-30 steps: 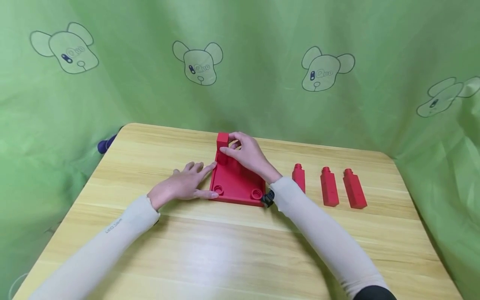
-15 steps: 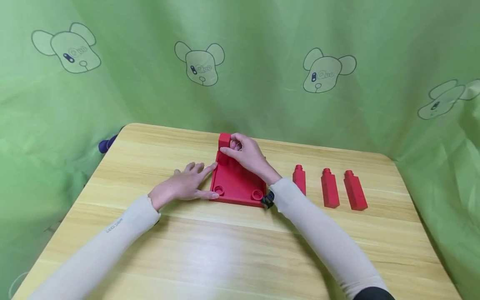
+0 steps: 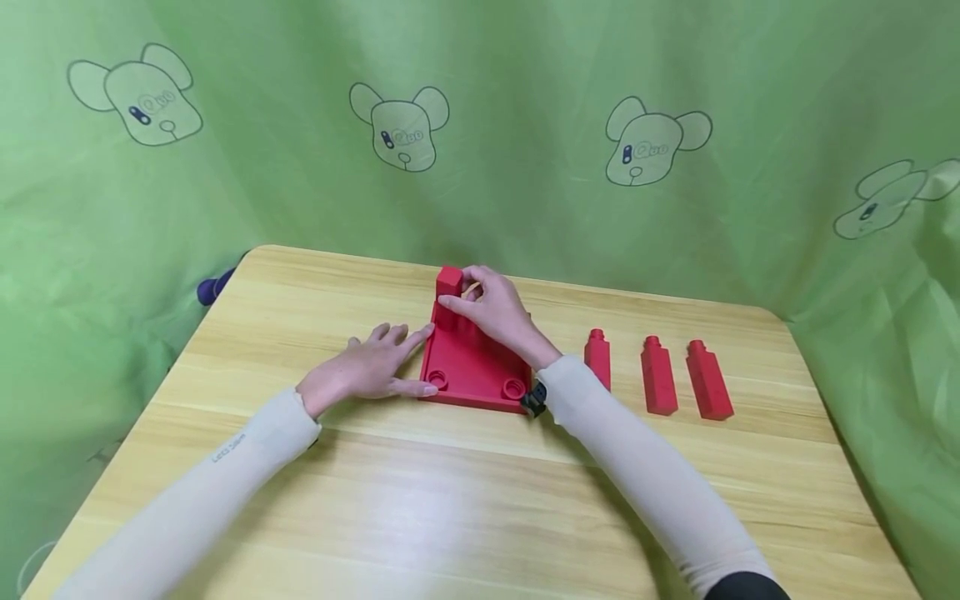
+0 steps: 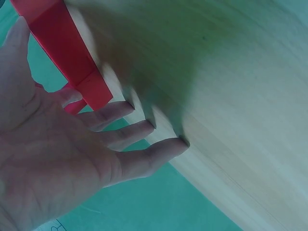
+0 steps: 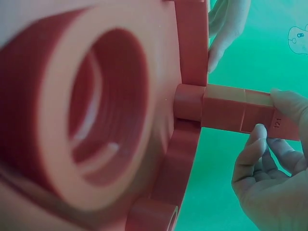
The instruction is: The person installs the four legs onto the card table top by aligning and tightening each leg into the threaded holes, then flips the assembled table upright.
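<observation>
A red square board [image 3: 480, 362] with a raised rim and round threaded sockets lies underside up on the table. At its far left corner stands a red square table leg [image 3: 448, 287], upright, its lower end at the socket [image 5: 189, 102]. My right hand [image 3: 491, 308] pinches this leg near its top between thumb and fingers. In the right wrist view, the leg [image 5: 231, 108] meets the socket with no plain gap. My left hand [image 3: 367, 367] lies spread at the board's left edge, thumb at the near corner and a fingertip on the side rim. The far right corner is hidden by my right hand.
Three more red legs, a left one [image 3: 597, 358], a middle one [image 3: 658, 379] and a right one [image 3: 708, 383], lie right of my right forearm with threaded ends pointing away. A green curtain [image 3: 525, 208] hangs behind the wooden table [image 3: 375, 508].
The leg's top has turned slightly in my right hand, showing a corner toward me. My right fingers have shifted a little around it. My left hand has stayed in place.
</observation>
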### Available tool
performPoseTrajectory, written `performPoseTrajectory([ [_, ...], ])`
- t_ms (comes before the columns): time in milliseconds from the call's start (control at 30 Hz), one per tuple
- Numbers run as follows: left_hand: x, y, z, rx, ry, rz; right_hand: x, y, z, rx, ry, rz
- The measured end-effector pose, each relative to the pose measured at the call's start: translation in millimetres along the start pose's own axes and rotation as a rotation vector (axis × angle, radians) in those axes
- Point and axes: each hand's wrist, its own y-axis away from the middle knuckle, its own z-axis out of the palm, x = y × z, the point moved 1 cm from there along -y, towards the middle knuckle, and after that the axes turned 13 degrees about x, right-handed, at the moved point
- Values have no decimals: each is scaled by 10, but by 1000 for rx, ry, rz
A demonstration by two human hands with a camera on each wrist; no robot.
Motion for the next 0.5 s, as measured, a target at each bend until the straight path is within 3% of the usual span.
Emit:
performPoseTrajectory([
  [267, -13, -5, 18, -2, -5, -1, -9, -7, -9, -44, 8, -33],
  [500, -20, -10, 23, 1, -5, -2, -25, 2, 1, -18, 14, 9],
])
